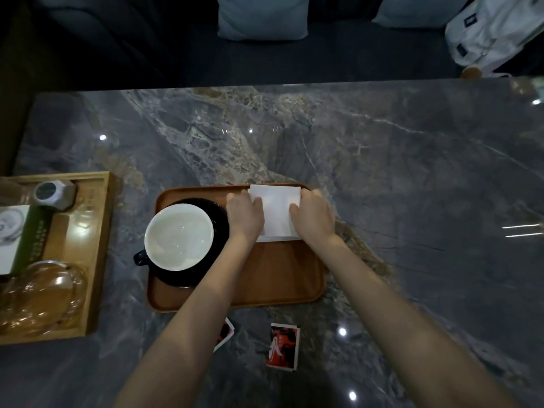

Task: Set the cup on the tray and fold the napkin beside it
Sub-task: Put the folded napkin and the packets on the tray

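Marble table [382,160], dark grey with pale veins, spanning most of view. Dark sofa [147,39] beyond far edge, with pale cushion [262,16] and white bag [494,30] on seat. Light wooden box [97,260] at left on table, holding glass pot [44,293], grey lidded jar [54,194], white-green packet [17,240]. Brown tray [279,278] at centre of table, rounded corners. Black saucer [217,219] on tray's left half, cup [179,235] sitting on it, white inside, dark handle [139,257] pointing left past tray edge. White napkin [275,213] on tray's far right part, just right of saucer, lying flat, far edge reaching tray rim. Left hand [245,214] on napkin's left edge, thumb over paper, fingers curled down at edge, pinching it. Right hand [313,214] on napkin's right edge, fingers curled onto paper, gripping likewise. Both forearms bare, coming in from bottom. Two red-black cards [283,346] on table near tray's front edge, left one mostly hidden under left forearm.
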Action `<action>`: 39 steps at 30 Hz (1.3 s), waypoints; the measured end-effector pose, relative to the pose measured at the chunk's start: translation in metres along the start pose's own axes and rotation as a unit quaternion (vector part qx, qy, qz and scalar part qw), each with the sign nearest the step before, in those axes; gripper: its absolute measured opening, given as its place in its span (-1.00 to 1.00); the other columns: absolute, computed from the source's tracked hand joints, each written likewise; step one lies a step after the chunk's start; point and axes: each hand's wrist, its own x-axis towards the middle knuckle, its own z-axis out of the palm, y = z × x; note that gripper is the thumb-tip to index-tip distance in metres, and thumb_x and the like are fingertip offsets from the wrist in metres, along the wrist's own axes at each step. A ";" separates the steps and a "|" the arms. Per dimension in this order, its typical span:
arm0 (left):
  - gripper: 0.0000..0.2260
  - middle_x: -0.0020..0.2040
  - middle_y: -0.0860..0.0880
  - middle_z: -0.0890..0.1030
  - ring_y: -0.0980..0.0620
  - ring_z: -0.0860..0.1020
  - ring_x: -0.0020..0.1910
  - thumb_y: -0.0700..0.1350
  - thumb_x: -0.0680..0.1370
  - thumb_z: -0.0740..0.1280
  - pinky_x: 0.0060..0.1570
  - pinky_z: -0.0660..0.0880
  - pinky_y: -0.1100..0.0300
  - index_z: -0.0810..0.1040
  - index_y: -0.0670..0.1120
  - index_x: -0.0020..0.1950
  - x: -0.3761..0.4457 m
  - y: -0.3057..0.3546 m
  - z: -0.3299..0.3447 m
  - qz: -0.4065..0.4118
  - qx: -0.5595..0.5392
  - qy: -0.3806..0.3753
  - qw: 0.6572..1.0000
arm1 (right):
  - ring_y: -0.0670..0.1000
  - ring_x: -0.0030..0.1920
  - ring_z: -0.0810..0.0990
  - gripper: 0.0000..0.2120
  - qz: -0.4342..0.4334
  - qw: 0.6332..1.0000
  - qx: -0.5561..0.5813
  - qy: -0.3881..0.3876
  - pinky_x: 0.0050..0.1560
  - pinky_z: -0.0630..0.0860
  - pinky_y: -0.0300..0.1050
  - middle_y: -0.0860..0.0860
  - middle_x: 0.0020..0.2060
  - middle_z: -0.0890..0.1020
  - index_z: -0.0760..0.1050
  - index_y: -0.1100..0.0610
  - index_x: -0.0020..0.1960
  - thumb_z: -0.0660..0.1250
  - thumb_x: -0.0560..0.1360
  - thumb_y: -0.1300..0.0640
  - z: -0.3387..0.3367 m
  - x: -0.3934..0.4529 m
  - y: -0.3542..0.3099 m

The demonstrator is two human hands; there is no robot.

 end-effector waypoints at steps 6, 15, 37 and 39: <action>-0.55 0.35 -0.26 0.33 -0.19 0.33 0.30 -0.13 0.58 0.19 0.22 0.26 0.11 0.23 -0.22 0.43 -0.043 -0.007 -0.015 0.063 -0.009 -0.029 0.998 | 0.14 0.17 0.47 -0.77 -0.058 0.997 0.032 -0.034 0.05 0.41 -0.06 0.16 0.24 0.46 0.42 0.13 0.16 0.20 0.52 0.13 -0.017 -0.027 0.014; -0.73 0.00 -0.09 0.63 -0.05 0.55 0.03 -0.07 0.55 0.21 0.05 0.39 0.20 0.61 -0.19 0.05 -0.125 -0.065 -0.049 0.226 0.050 -0.038 0.972 | 0.01 0.09 0.54 -0.77 -0.221 0.973 -0.006 -0.061 0.01 0.40 -0.21 0.04 0.08 0.58 0.51 0.15 0.13 0.19 0.56 0.12 -0.024 -0.130 0.045; -0.70 0.20 -0.24 0.51 -0.25 0.41 0.24 -0.13 0.46 0.39 0.16 0.38 -0.13 0.53 -0.24 0.14 -0.204 -0.160 -0.014 0.040 0.121 0.105 0.986 | 0.13 0.34 0.25 -0.48 -0.306 0.916 -0.198 -0.167 0.26 0.29 -0.01 0.10 0.35 0.32 0.19 0.10 0.44 0.25 0.52 0.17 0.037 -0.195 0.061; -0.73 0.11 -0.23 0.54 -0.24 0.45 0.14 -0.14 0.43 0.42 0.10 0.39 -0.08 0.54 -0.23 0.07 -0.206 -0.158 -0.016 0.039 0.091 0.115 0.988 | 0.13 0.26 0.30 -0.49 -0.300 0.920 -0.192 -0.164 0.18 0.34 -0.01 0.11 0.26 0.35 0.26 0.10 0.40 0.31 0.49 0.13 0.036 -0.195 0.062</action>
